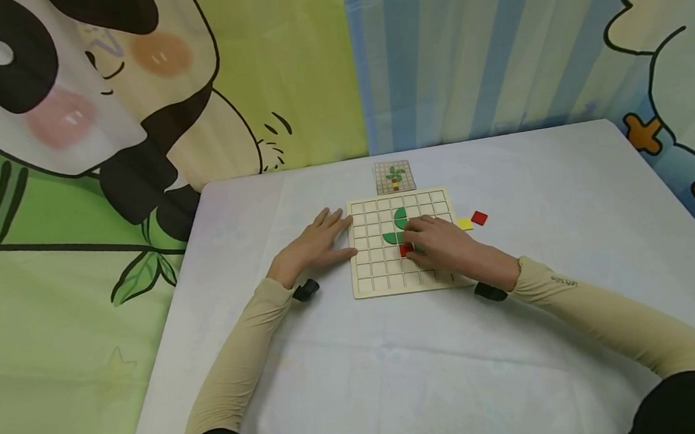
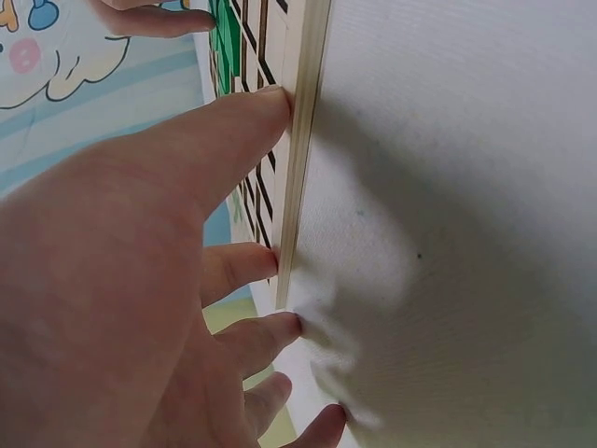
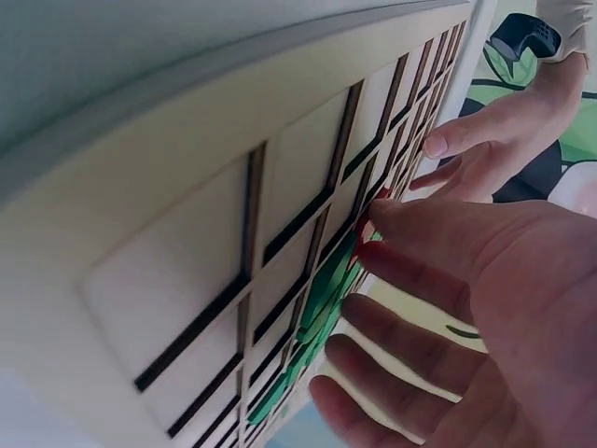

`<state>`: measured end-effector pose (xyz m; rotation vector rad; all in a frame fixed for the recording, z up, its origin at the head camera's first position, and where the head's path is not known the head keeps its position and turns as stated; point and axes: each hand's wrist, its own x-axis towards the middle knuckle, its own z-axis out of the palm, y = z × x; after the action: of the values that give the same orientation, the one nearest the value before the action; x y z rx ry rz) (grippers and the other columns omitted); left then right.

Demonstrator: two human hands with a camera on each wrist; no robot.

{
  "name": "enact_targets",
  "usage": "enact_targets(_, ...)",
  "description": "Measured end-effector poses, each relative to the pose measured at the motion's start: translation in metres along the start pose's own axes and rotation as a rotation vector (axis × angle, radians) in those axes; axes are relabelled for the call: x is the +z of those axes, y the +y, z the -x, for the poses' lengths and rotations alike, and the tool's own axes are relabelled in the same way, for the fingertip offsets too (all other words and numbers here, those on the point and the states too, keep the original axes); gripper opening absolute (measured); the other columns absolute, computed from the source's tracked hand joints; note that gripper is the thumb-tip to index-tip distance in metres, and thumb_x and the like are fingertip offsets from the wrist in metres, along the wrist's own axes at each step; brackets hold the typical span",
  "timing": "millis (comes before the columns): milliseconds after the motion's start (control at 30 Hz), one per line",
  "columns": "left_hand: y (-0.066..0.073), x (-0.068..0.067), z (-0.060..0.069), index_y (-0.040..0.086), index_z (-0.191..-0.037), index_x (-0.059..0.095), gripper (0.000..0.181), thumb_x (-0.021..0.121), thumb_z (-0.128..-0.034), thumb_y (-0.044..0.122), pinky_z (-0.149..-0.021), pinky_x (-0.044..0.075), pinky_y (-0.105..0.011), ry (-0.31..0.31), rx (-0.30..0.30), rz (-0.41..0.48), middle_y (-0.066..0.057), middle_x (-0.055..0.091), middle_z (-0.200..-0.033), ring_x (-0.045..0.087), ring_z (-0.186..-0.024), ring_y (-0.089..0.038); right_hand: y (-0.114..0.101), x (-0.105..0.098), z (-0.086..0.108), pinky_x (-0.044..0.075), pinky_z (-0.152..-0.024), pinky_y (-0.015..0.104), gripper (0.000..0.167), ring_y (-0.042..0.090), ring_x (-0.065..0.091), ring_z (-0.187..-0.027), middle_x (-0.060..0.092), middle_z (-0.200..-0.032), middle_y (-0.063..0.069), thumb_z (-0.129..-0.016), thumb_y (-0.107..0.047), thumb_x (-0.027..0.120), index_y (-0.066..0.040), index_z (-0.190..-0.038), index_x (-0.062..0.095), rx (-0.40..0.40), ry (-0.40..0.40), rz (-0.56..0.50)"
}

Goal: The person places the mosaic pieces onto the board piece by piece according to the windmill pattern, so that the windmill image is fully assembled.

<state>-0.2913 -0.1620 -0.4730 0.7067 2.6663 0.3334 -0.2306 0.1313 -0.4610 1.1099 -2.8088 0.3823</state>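
A light wooden grid board [image 1: 376,266] lies on the table, with green rounded pieces [image 1: 400,216] in some of its cells. My left hand [image 1: 315,244] is spread at the board's left edge. Its thumb and a fingertip touch that edge in the left wrist view. Over the middle of the board, my right hand [image 1: 439,242] pinches a red square piece [image 1: 405,250] between thumb and index finger, just below the green ones. The right wrist view shows the red piece [image 3: 362,233] at those fingertips, partly hidden; the other fingers are loosely bent.
Behind the board lies a small pattern card [image 1: 394,176] with a green, yellow and red picture on a grid. A yellow piece [image 1: 465,224] and another red square [image 1: 479,218] lie right of the board. The table has a white cover [image 1: 361,367]. A printed cloth [image 1: 291,70] hangs behind.
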Motion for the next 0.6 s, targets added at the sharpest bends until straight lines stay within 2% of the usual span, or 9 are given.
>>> enact_targets(133, 0.000, 0.000, 0.000, 0.023, -0.162, 0.021, 0.083, 0.055, -0.0967, 0.061, -0.126, 0.014, -0.055, 0.001, 0.002, -0.001, -0.008, 0.009, -0.171, -0.005, -0.158, -0.031, 0.007, -0.002, 0.003, 0.055, -0.094, 0.045, 0.038, 0.031, 0.062, -0.114, 0.062, -0.126, 0.013, -0.091, -0.024, 0.076, -0.007, -0.123, 0.065, -0.008, -0.001, -0.061)
enact_targets(233, 0.000, -0.001, 0.000, 0.022, -0.162, 0.021, 0.083, 0.055, -0.0969, 0.060, -0.126, 0.015, -0.055, 0.005, 0.006, 0.005, -0.008, 0.010, -0.171, -0.005, -0.158, -0.032, 0.018, -0.009, 0.009, 0.054, -0.096, 0.047, 0.048, 0.033, 0.061, -0.118, 0.059, -0.133, 0.015, -0.092, -0.024, 0.075, -0.005, -0.133, 0.059, 0.037, 0.008, -0.112)
enact_targets(367, -0.001, -0.001, 0.000, 0.021, -0.162, 0.022, 0.083, 0.055, -0.0967, 0.060, -0.126, 0.014, -0.054, 0.010, 0.014, 0.014, -0.009, 0.010, -0.171, -0.004, -0.158, -0.032, 0.039, -0.020, 0.025, 0.054, -0.095, 0.051, 0.044, 0.036, 0.060, -0.119, 0.059, -0.132, 0.018, -0.095, -0.022, 0.071, -0.003, -0.133, 0.059, 0.185, 0.021, -0.108)
enact_targets(467, -0.002, 0.000, 0.000, 0.022, -0.162, 0.022, 0.084, 0.056, -0.0962, 0.060, -0.126, 0.014, -0.055, 0.008, 0.014, 0.016, -0.008, 0.009, -0.171, -0.005, -0.158, -0.032, 0.056, -0.026, 0.041, 0.053, -0.093, 0.053, 0.040, 0.038, 0.059, -0.116, 0.060, -0.131, 0.020, -0.096, -0.018, 0.069, -0.002, -0.131, 0.060, 0.323, 0.001, -0.073)
enact_targets(600, -0.003, 0.001, 0.000, 0.023, -0.162, 0.021, 0.084, 0.055, -0.0960, 0.061, -0.127, 0.013, -0.054, -0.001, 0.008, 0.016, -0.007, 0.008, -0.171, -0.006, -0.158, -0.030, 0.076, -0.031, 0.060, 0.051, -0.093, 0.056, 0.042, 0.042, 0.057, -0.115, 0.057, -0.131, 0.025, -0.094, -0.017, 0.070, 0.003, -0.130, 0.060, 0.492, -0.032, -0.040)
